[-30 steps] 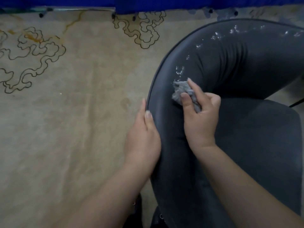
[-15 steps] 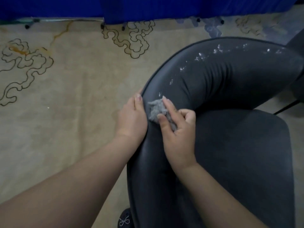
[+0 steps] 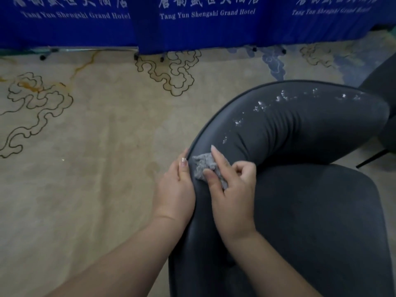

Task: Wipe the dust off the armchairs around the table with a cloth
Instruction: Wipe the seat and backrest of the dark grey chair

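Observation:
A dark grey armchair (image 3: 310,221) with a curved padded backrest fills the right of the head view. White dust specks (image 3: 278,101) run along the top of the backrest. My right hand (image 3: 231,189) pinches a small crumpled grey cloth (image 3: 203,166) and presses it on the backrest's left curve. My left hand (image 3: 175,187) lies flat against the outer edge of the backrest, right beside the cloth, fingers straight.
Beige carpet (image 3: 85,168) with dark cloud outlines covers the floor to the left. A blue skirted table or banner (image 3: 192,24) with white lettering runs along the top. Part of another dark chair (image 3: 383,86) shows at the right edge.
The cloth and my right hand slid down the backrest curve toward the left edge, beside my left hand. The view tilted up, showing more of the blue cloth.

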Demonstrator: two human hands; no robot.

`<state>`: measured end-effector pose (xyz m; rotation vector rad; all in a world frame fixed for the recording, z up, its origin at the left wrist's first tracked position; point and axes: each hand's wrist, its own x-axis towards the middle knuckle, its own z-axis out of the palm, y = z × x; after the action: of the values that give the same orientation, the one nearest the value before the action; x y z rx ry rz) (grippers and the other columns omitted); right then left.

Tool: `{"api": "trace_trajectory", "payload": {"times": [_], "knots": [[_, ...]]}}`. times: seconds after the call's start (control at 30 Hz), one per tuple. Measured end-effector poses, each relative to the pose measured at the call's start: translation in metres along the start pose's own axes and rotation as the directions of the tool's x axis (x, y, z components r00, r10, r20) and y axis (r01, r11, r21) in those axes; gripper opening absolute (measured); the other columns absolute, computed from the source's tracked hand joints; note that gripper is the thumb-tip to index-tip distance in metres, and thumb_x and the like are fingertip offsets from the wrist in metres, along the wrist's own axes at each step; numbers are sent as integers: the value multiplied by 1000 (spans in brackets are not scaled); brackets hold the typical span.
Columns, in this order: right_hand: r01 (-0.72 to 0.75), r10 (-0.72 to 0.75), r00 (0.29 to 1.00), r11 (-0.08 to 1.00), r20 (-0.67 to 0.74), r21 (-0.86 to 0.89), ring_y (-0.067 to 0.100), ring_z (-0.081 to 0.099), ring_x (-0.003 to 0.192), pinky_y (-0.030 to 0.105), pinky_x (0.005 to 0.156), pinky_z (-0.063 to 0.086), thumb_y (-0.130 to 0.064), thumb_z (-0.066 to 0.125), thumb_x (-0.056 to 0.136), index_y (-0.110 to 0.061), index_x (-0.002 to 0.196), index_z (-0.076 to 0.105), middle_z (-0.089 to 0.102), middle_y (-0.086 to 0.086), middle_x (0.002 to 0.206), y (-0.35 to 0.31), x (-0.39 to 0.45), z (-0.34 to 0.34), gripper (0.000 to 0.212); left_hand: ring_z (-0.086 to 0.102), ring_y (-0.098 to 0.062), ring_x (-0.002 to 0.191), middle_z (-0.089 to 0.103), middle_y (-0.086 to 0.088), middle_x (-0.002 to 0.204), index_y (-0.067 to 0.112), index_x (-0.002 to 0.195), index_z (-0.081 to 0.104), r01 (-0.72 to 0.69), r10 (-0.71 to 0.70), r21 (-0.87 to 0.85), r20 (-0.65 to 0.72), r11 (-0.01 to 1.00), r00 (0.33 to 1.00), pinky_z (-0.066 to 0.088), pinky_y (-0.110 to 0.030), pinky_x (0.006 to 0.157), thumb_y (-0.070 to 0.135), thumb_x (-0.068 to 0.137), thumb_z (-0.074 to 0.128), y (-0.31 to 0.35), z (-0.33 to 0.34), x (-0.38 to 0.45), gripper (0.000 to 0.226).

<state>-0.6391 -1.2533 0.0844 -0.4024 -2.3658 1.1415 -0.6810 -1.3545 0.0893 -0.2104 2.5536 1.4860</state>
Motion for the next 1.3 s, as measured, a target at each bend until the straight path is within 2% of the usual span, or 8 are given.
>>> {"api": "trace_trajectory", "payload": {"times": [0.27,0.43,0.53,0.7,0.9,1.1,1.2,1.3], "knots": [[6,-7,999,1000,51,23,16,48,81,35,82,49,-50,51,88,-46,134,47,32,-8,92,-4,-36,-10,46,52,-13,118,60,6,129,36,133,52,-1,1,-11,14,1000,1000,33,-17,89,34,102,30,-1,0,2,38],[55,-53,998,996,24,-66,21,43,86,38,89,45,-35,64,86,-30,131,56,34,3,93,-2,16,-1,46,52,-15,119,59,5,130,34,132,53,-12,12,-2,0,1000,1000,33,-17,88,33,101,30,0,2,2,39],[10,-10,1000,999,-3,-39,22,44,87,38,92,44,-28,68,86,-32,132,53,34,3,94,-2,24,3,48,52,-15,119,60,5,129,33,132,53,-20,20,-15,-1,1000,1000,34,-20,93,34,102,30,-2,2,3,39],[92,-92,994,996,58,1,14,43,84,24,84,43,-46,53,87,-46,134,47,30,-9,92,1,-45,-14,47,54,-14,117,61,5,126,33,132,54,-13,14,-52,6,999,1000,40,-28,100,35,101,30,-3,3,3,39],[-30,30,1000,999,5,-34,26,46,89,38,96,43,-22,67,87,-28,131,54,33,6,95,1,36,2,46,51,-14,121,58,5,132,32,134,52,-29,29,-10,2,1000,1000,31,-16,92,33,101,30,-2,1,3,39],[107,-108,986,994,127,17,12,46,79,18,81,42,-44,53,88,-50,135,43,32,-8,91,9,-62,-24,48,52,-16,120,60,5,130,34,134,53,-16,16,-19,4,1000,1000,38,-26,100,36,101,30,-2,0,2,39],[109,-107,990,994,89,-15,14,43,80,16,83,39,-39,54,88,-33,137,49,31,-6,92,11,-56,-21,49,53,-18,119,60,4,130,34,134,52,-15,15,-1,5,1000,1000,37,-24,97,36,102,30,-2,0,3,39],[63,-63,998,997,0,-45,22,45,85,31,91,44,-28,62,87,-19,133,54,33,5,93,5,5,-5,48,51,-21,122,58,1,132,32,135,51,-27,27,24,9,999,1000,34,-23,94,34,102,29,1,0,3,40]]}}
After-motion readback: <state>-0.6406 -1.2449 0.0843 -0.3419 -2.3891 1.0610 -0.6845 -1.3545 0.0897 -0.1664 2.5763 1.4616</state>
